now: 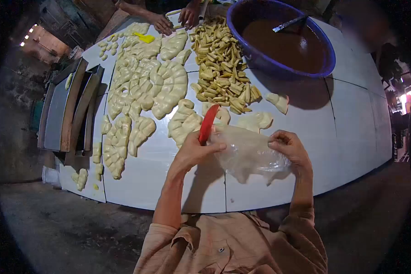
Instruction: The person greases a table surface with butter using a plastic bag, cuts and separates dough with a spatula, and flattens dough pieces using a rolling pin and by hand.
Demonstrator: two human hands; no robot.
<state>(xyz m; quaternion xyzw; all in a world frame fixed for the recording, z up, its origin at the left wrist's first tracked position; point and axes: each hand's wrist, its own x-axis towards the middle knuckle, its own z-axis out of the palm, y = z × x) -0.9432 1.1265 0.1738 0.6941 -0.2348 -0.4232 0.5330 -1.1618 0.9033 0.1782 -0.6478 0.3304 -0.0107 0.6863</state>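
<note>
Evidently, the work centres on a translucent sheet (253,153), spread between the two hands above the near part of the tabletop (347,150); whether it is plastic or very thin dough, I cannot tell. The left hand (192,150) is partly closed, thumb laid along the sheet's edge, with a red tool (208,124) gripped beside it. The right hand (291,147) pinches the opposite edge between thumb and fingers.

Handling it well probably means an even, light pull from both sides, with the red tool's edge kept clear of the film, since something so flimsy could tear or fold onto itself.

Beyond lie pale dough pieces (169,84) and a heap of yellowish cut strips (219,64), loose on the tabletop. Past the strips, a purple basin (331,57) contains brown liquid (278,43), with a utensil (290,23) leaning inside. At the left edge, metal trays (59,114) stand tilted, a small pale piece on one. Another person's hands (162,23) work at the far end.
</note>
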